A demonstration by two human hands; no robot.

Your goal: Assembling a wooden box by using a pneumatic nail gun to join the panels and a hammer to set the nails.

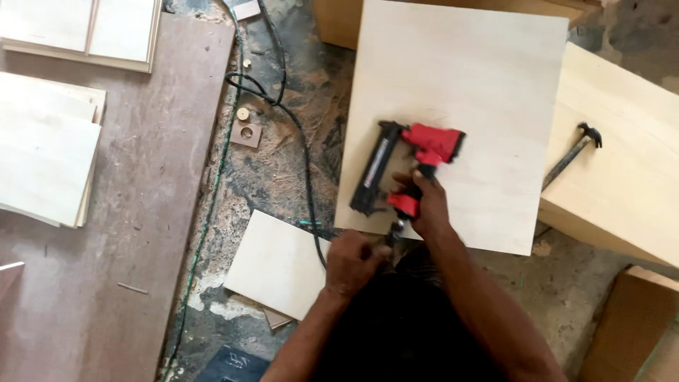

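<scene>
Red-and-black nail gun (403, 170) lying on its side on a pale plywood panel (467, 85), near the panel's lower left corner, over a sawdust-strewn floor (283, 170). Right hand (424, 205) closed round the red grip; left hand (353, 263) clenched just below, at the base of the handle, apparently pinching the hose fitting, though exactly what sits between those fingers cannot be told. Black hose (297, 134) snaking away across the floor toward the top of the view. Smaller plywood piece (279, 265) flat on the floor beside the left wrist. Hammer (573, 152) resting on a second board (629, 163) at right, well apart from both hands. Stacked panels (46, 159) on a brown sheet (141, 212) at left. Judged from the pose, work at the tool's air connection: best done with the gun kept flat and steady on the panel, nose pointed away from the body and fingers off the trigger, the fitting pushed straight on rather than at an angle, and the hose given slack so no tug drags the tool off the edge.
</scene>
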